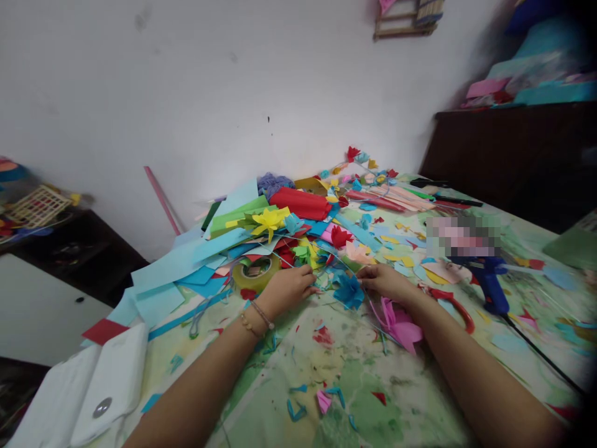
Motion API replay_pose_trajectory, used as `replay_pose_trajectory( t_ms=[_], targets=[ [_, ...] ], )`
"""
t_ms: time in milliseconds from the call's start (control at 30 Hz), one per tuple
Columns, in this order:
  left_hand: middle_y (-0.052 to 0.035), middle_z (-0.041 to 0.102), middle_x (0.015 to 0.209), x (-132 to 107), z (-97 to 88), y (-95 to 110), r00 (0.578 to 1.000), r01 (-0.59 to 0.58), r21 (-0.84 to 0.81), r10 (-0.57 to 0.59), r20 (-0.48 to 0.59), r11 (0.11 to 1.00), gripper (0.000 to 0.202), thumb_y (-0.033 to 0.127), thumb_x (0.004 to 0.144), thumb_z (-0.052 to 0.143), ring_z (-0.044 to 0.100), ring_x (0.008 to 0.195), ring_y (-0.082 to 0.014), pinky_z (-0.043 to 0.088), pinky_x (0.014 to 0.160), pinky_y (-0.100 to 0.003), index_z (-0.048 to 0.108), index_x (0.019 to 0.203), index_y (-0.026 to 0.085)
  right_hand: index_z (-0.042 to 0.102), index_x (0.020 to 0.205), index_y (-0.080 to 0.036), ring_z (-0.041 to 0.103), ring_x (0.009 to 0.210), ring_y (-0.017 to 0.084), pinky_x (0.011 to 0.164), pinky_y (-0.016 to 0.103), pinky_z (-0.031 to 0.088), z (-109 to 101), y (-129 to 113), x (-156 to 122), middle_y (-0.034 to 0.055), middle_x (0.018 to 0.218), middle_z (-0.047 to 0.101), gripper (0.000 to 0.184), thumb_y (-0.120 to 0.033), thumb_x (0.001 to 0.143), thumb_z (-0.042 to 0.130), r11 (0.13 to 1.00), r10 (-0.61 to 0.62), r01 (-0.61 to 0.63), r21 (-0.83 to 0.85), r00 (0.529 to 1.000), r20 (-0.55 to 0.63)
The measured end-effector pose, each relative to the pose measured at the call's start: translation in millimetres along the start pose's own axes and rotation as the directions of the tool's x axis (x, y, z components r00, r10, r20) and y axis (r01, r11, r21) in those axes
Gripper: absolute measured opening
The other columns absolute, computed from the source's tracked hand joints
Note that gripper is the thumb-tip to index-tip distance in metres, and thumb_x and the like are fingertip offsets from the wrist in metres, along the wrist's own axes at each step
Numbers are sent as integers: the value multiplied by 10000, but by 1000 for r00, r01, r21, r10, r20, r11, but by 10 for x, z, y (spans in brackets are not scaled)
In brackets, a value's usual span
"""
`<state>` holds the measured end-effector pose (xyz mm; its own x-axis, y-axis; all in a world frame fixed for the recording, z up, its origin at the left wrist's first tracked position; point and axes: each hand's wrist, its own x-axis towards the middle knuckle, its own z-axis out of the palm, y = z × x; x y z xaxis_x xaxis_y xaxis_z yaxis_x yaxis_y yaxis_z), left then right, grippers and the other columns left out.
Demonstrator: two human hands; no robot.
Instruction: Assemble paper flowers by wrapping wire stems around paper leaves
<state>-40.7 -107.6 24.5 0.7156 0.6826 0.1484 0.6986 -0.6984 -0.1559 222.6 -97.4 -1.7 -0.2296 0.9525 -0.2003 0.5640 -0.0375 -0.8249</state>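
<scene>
My left hand [295, 289] is closed in a pinch at the table's middle, where a thin light string [282, 257] meets its fingers. Beside the blue paper flower [349, 290], my right hand [386, 283] pinches a stretch of the string at the fingertips. The blue flower hangs between both hands, close to the right fingertips. Below the right wrist lies a pink paper flower [402, 326], with string running up toward the right hand. A yellow paper flower [270, 221] and a red paper flower [341, 236] sit beyond my hands. The exact grip points are partly hidden by the fingers.
A roll of clear tape [242, 280] lies left of my left hand. Coloured paper sheets [186, 267] pile at the back left. On the right are red-handled scissors [459, 308] and a blue glue gun [489, 283] with its cord. A white case [109, 379] rests front left.
</scene>
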Motion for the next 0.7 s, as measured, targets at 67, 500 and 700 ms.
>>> replay_pose_trajectory(
  t_ms=[67,500,700],
  targets=[
    [-52,596,896,-6,47,13,1000,6,4,-6,-10,1000,297,397,933,457,599,733,-150,431,573,-244,626,888,157,678,777,-141,484,488,105,489,224,400,4,23,8,-17,541,576,165,-270,705,604,1000,-1,1,-4,1000,-3],
    [-51,594,783,-55,193,-36,984,-90,20,92,-150,996,367,389,954,412,534,613,-136,328,516,-248,614,775,141,701,838,-153,496,493,82,518,197,402,8,55,12,-40,555,575,154,-246,747,619,1000,-6,6,5,1000,3],
    [-43,574,717,-67,189,-55,986,-98,61,106,-132,993,430,421,960,374,487,550,-129,272,483,-266,609,723,149,700,847,-146,503,499,90,505,201,405,5,79,14,-32,566,583,178,-273,751,620,1000,-16,15,16,1000,10]
  ],
)
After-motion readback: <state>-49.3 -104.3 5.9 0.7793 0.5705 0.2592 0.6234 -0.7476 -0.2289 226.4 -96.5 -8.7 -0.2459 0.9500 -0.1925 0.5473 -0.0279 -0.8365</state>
